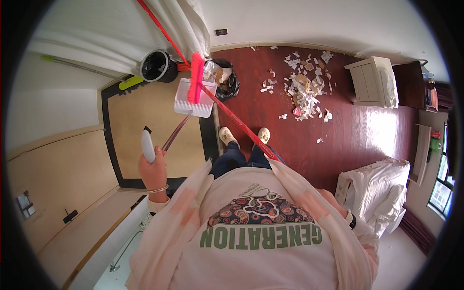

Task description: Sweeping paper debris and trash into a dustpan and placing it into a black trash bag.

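Note:
My left hand (153,170) is closed around the thin handle of a pale pink dustpan (181,102). A white piece with a black tip (148,146) also sticks up from this hand; its kind is unclear. Over the dustpan lies the pink bristled head of a broom (196,77). Its red handle slants down to my jacket's edge, where its end is hidden. Only part of my right hand (334,200) shows beside the jacket, above a dark wristband; its fingers are hidden, so I cannot tell whether it holds the broom.
Paper scraps (305,92) lie heaped and scattered on the red floor. A black rubbish bag (231,87) and a black bin (169,72) stand by the dustpan. A green-headed mop (130,83) and another red handle (162,30) lean nearby. White cabinet (369,82) and covered furniture (372,186) are right.

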Demonstrator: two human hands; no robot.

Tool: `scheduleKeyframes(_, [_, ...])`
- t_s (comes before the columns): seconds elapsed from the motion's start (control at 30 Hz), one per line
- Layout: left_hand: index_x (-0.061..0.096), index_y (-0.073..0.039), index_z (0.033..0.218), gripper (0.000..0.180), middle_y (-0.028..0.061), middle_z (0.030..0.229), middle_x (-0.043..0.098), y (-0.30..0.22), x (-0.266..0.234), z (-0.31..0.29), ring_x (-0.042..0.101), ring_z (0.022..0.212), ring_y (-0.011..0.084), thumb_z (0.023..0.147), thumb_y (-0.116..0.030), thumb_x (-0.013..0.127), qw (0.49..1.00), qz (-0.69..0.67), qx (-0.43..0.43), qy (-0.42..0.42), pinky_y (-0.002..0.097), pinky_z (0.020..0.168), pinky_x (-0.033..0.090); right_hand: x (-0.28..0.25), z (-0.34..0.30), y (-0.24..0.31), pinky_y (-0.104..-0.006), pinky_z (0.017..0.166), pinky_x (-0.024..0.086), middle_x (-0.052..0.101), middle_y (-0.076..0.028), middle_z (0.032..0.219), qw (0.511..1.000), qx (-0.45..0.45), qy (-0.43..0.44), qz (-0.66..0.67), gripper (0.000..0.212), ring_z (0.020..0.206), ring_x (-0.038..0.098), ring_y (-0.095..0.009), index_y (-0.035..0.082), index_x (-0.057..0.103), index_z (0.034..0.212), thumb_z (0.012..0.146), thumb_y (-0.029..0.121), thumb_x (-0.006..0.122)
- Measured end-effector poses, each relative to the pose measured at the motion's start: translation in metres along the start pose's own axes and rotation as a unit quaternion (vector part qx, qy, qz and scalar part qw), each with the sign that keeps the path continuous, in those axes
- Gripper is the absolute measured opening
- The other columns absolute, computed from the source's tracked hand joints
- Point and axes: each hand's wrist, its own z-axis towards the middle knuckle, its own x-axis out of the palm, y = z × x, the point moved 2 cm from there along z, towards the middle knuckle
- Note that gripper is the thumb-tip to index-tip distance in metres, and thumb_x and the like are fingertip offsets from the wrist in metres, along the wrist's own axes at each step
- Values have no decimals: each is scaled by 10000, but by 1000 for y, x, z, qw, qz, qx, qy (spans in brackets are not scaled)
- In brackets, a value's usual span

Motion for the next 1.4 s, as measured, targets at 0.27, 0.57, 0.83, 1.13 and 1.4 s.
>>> scheduleKeyframes(0.27, [638, 21, 816, 274, 75, 698, 671, -15, 21, -19, 591, 610, 121, 856, -250, 652, 1000, 18, -20, -15, 271, 586, 452, -6, 5, -46, -399, 659, 516, 664, -167, 879, 992, 21, -50, 114, 414, 784, 645, -347, 113, 521, 1240, 842, 219, 560])
scheduleKeyframes(0.57, [645, 29, 826, 301, 137, 708, 666, -22, 84, -23, 638, 622, 223, 816, -269, 686, 995, 24, 91, -15, 323, 588, 475, -54, 68, -48, -294, 705, 490, 657, -206, 876, 970, 78, -159, 168, 518, 822, 681, -250, 129, 444, 1361, 878, 255, 584])
scheduleKeyframes(0.83, [635, 14, 794, 419, 210, 719, 636, -57, 160, 27, 631, 691, 385, 791, -403, 670, 977, 132, 166, -11, 420, 613, 492, -67, 138, -57, -337, 734, 494, 648, -248, 878, 973, 70, -189, 115, 527, 854, 671, -306, 30, 468, 1314, 873, 292, 591])
scheduleKeyframes(1.13, [639, 14, 766, 492, 205, 710, 639, -62, 223, 80, 636, 678, 364, 768, -477, 678, 976, 139, 163, 39, 407, 608, 486, -61, 177, -33, -352, 761, 489, 645, -258, 922, 966, 85, -235, 60, 541, 879, 658, -318, 20, 485, 1300, 861, 314, 602])
scheduleKeyframes(1.4, [655, 9, 786, 518, 207, 744, 650, -49, 251, 120, 640, 720, 376, 743, -506, 689, 986, 116, 95, 68, 427, 645, 489, -60, 207, -5, -341, 806, 490, 639, -270, 975, 968, 96, -227, 50, 568, 942, 651, -334, 13, 490, 1292, 819, 285, 648])
